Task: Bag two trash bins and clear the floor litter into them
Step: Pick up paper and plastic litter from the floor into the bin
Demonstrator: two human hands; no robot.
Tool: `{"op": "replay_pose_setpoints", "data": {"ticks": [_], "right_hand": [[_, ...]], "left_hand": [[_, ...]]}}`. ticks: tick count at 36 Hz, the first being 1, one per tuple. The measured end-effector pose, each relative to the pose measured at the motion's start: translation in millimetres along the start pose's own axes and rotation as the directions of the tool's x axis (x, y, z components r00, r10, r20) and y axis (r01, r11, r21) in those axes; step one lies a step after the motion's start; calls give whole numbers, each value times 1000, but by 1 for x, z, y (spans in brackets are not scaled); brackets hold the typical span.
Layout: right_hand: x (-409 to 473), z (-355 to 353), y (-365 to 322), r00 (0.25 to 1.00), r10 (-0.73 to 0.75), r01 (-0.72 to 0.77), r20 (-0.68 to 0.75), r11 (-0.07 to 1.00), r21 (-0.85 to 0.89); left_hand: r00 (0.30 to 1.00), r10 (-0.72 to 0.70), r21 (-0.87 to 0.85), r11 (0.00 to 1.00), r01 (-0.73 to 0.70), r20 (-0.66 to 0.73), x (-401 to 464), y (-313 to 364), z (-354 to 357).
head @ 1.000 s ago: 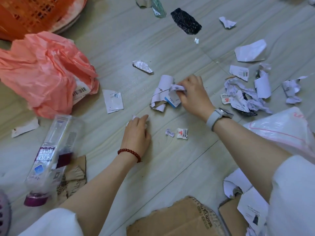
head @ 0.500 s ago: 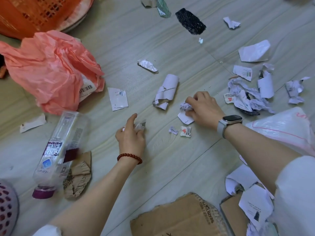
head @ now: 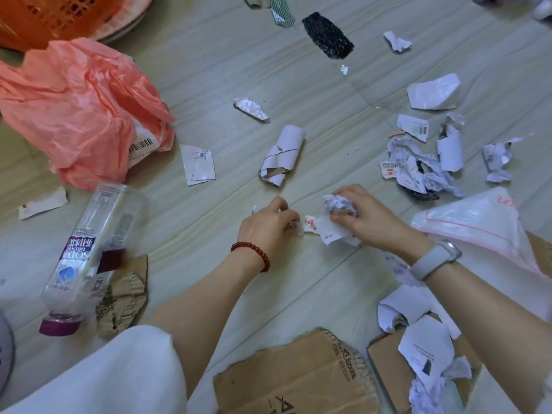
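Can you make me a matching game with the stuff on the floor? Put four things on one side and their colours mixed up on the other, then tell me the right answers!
Things:
1. crumpled plastic bag
2. bottle cap
3. mesh scrap
4. bead bracelet

Colours:
A. black
B. dark red
C. pink-orange
D. purple

Right pairs: 1-C, 2-D, 3-A, 4-B.

The bag lies at the far left, the cap is on the fallen bottle, the mesh lies far ahead on the floor, and the bracelet is on the left wrist.
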State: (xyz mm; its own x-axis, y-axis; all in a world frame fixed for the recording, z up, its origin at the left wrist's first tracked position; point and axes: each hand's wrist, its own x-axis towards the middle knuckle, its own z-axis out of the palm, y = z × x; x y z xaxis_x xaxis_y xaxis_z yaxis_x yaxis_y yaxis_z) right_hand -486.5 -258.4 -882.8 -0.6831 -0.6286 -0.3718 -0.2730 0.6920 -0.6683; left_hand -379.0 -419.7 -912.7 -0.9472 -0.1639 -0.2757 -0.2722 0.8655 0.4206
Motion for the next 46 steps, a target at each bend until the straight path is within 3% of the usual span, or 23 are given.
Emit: {"op": "replay_pose_setpoints", "data": {"ticks": [6,10,14,16,19,21,24,27,32,37,42,46], "right_hand": [[-3,46,-2,980,-181,196,78,941,-276],[-10,67,-7,976,-207,215,66,884,-416],[-11,72,-15,986,-158,166,58,852,-497],[-9,72,-20,987,-154,154,38,884,-441],[1,66,-37,990,-108,98,-90,989,-115],[18,57,-52,969,-33,56,-243,995,87],[54,44,-71,912,124,-4,-391,956,294],[95,39,-86,872,272,-86,-407,904,420],[123,47,-96,864,410,-359,-292,908,215],[106,63,-98,903,328,-300,-277,944,137],[79,75,-85,911,364,-355,-195,932,77],[62,86,-78,915,362,-368,-177,930,-2]], "left_hand": [[989,-46,-85,996,34,-143,-20,-21,5],[949,-280,-286,930,232,-142,-34,-35,-3],[869,-474,-541,773,332,-144,-42,-50,-13],[845,-513,-624,712,322,-148,-46,-54,-20],[833,-531,-698,656,288,-156,-48,-60,-25],[836,-528,-725,634,269,-151,-49,-65,-28],[845,-502,-719,654,234,-182,-53,-72,-30],[834,-504,-677,697,238,-226,-56,-80,-33],[795,-559,-621,716,320,-236,-52,-92,-45],[760,-600,-506,750,426,-249,-29,-100,-55],[816,-521,-290,845,450,-251,8,-106,-55],[795,-563,-243,823,513,-225,26,-105,-57]]}}
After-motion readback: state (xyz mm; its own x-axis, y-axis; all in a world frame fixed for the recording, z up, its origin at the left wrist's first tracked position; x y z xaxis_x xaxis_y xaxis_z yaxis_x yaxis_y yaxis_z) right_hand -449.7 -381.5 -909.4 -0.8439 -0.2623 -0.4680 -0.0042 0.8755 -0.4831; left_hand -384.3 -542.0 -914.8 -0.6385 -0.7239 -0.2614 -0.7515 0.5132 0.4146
